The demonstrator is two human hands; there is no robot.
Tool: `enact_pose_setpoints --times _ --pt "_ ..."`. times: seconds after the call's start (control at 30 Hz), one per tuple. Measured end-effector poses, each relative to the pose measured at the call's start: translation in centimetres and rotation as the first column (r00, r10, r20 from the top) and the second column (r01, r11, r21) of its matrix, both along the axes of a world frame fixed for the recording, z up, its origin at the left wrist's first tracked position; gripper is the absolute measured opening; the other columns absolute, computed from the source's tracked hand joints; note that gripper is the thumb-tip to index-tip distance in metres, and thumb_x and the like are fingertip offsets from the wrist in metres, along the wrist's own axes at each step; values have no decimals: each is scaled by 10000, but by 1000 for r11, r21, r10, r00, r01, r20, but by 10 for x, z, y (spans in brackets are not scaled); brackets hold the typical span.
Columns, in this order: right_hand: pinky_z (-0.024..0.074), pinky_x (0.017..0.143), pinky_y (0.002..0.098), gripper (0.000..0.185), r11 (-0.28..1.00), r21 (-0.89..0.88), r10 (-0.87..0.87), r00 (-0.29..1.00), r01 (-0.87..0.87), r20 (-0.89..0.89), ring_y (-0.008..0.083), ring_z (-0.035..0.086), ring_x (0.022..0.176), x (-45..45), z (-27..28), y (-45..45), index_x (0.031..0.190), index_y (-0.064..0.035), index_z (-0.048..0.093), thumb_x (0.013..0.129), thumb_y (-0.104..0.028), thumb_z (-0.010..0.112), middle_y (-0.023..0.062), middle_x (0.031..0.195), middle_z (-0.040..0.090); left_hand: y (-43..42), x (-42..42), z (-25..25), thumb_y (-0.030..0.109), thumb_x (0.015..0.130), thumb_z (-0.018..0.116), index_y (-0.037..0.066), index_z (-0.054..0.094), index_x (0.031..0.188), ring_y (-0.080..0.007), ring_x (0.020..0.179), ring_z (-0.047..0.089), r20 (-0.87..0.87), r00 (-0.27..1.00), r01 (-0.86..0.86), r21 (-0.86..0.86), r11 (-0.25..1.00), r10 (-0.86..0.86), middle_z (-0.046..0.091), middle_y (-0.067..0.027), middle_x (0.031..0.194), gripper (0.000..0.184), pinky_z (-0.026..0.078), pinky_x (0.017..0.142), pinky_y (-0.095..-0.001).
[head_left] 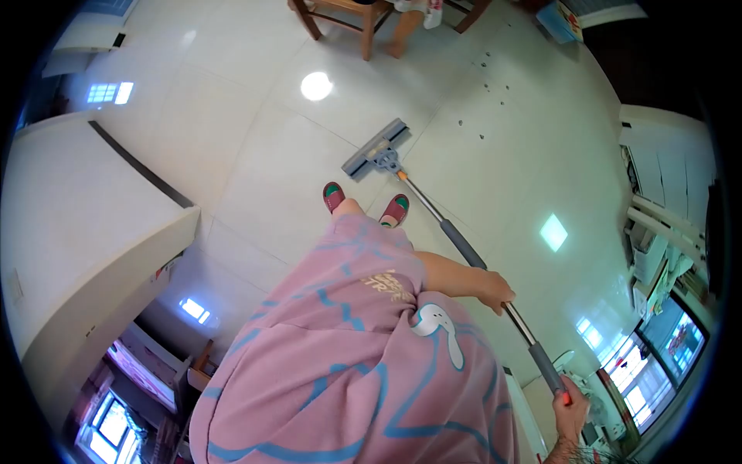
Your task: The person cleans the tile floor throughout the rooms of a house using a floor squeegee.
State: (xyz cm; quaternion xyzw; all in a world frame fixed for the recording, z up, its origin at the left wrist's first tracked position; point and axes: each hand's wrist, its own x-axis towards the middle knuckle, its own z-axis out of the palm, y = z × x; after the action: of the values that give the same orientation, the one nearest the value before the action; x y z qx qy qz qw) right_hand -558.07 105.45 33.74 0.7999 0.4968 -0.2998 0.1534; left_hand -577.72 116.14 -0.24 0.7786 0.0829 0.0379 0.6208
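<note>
A long-handled sponge mop (462, 246) runs diagonally from the lower right up to its wide grey head (376, 148), which rests on the tiled floor. My left hand (495, 291) reaches across my body and is closed around the pole just below the upper grey foam sleeve. Near the orange-tipped end, my right hand (570, 406) is wrapped around the lower grey grip. Behind the mop head stand my feet in dark red slippers (333, 197). My pink garment (332, 348) with blue lines fills the lower middle.
Several small dark spots (485, 85) lie on the pale floor (255, 139) right of the mop head. A wooden chair (340, 23) stands at the top, with another person's bare leg (405, 32) beside it. A white partition (93, 209) rises on the left.
</note>
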Motion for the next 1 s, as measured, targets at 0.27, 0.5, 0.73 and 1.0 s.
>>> enact_pose_setpoints --times 0.27,0.5,0.73,1.0 --pt "479 800 276 487 942 -32 318 919 -334 -232 150 612 844 -83 -79 114 1234 -27 587 758 -47 688 122 1012 676 54 -114 -45 248 728 642 126 648 874 -292 866 649 -239 857 -398 256 881 457 668 -95 849 190 490 755 -443" --pt "496 713 309 605 827 37 518 734 -562 -439 215 618 711 -329 -230 144 1386 -148 448 820 -130 659 149 850 659 42 -376 -135 111 753 582 122 636 819 -275 965 590 -323 139 -667 669 329 936 622 -78 934 86 450 875 -413" --pt "485 681 407 689 558 69 739 457 -827 -494 342 614 701 -544 -309 129 1462 -147 296 817 -100 535 213 788 617 -7 -530 -105 139 789 622 154 615 1050 -224 1302 414 -362 -391 -449 878 168 846 538 -42 1261 262 414 949 -382" --pt "473 660 455 722 352 11 870 323 -936 -373 392 615 745 -366 -259 149 1451 -226 313 787 -78 552 231 811 620 -46 -362 -91 87 795 579 145 583 1115 -315 1300 394 -356 -179 -669 728 151 917 508 -90 1294 325 326 1045 -455"
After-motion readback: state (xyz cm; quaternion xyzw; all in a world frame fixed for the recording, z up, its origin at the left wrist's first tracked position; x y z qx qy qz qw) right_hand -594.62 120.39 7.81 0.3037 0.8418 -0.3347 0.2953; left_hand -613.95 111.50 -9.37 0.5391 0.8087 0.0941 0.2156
